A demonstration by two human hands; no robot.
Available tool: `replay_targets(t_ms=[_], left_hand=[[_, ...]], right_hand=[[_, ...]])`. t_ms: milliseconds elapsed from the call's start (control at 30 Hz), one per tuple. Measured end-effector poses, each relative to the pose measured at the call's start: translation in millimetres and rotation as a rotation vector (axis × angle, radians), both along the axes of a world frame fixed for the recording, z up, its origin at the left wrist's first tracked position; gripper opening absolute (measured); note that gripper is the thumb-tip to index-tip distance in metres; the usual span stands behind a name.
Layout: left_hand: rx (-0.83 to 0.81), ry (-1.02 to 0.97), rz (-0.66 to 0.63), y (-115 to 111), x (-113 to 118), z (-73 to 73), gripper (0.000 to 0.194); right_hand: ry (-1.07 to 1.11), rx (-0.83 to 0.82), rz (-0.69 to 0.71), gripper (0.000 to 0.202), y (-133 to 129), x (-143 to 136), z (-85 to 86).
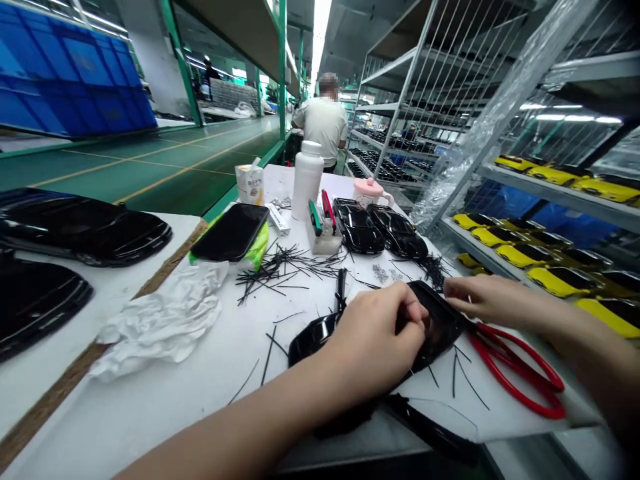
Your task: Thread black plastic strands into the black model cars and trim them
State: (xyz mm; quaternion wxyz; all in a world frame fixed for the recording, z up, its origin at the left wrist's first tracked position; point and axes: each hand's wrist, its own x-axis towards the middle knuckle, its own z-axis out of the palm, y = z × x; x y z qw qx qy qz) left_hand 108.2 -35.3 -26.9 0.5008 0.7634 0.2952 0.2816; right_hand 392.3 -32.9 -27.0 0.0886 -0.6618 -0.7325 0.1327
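My left hand (383,330) is closed in a pinch over a glossy black model car body (313,337) near the front of the white table; what its fingers hold is hidden. My right hand (473,297) is beside the right end of a black panel (440,320), its fingers curled and partly hidden. Red-handled scissors (530,373) lie just below my right hand, their blades hidden. Thin black strips (285,267) are scattered behind the car body, and small silvery pieces (383,273) lie farther right. A long black part (435,427) sits at the front edge.
Crumpled white paper (170,313) and a phone (233,232) lie left. Behind stand a white bottle (307,180), a tool holder (325,240), a pink-lidded mug (369,191) and black cars (360,227). Yellow cars (555,280) fill the right rack. A person (325,127) is farther back.
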Motion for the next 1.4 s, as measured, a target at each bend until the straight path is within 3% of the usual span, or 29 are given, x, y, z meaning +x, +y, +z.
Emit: replay_targets(t_ms=[67,167,300,400,533,700,867,1033,1233,1400], left_hand=[[0.061,0.048,-0.008,-1.2,-1.4,0.2,0.012],[0.131,0.123,-0.034,-2.7,-4.5,2.4,0.025],[0.174,0.192,-0.085,-2.1,-7.2,1.0,0.035],[0.232,0.215,-0.117,-0.5,-7.6,-6.3,0.038],[0.345,0.231,-0.138,0.6,-7.2,-16.5,0.037],[0.390,0.260,-0.107,-1.4,-6.6,-15.5,0.035],[0.356,0.244,-0.096,-2.5,-6.1,-8.8,0.030],[0.305,0.207,-0.050,-1.1,-4.6,-6.6,0.022],[0.264,0.190,-0.015,0.9,-2.1,-2.8,0.014],[0.222,0.169,0.037,2.1,-1.2,0.2,0.016]], right_hand=[[0.080,0.030,0.044,0.031,24.1,-16.6,14.2],[0.276,0.097,0.083,0.028,69.8,-58.0,25.0],[0.497,0.076,0.132,0.029,128.3,-120.2,16.0],[0.596,0.064,0.150,0.027,153.9,-149.5,3.4],[0.709,0.093,0.105,0.028,169.2,-160.4,-1.9],[0.921,0.237,-0.022,0.027,178.1,-139.0,19.9],[1.179,0.338,-0.079,0.018,145.8,-101.3,43.4],[1.403,0.361,-0.142,0.024,65.2,-77.6,47.9],[1.490,0.360,-0.332,0.028,-27.0,-73.8,27.1],[1.473,0.327,-0.471,0.032,-69.1,-79.8,-5.4]])
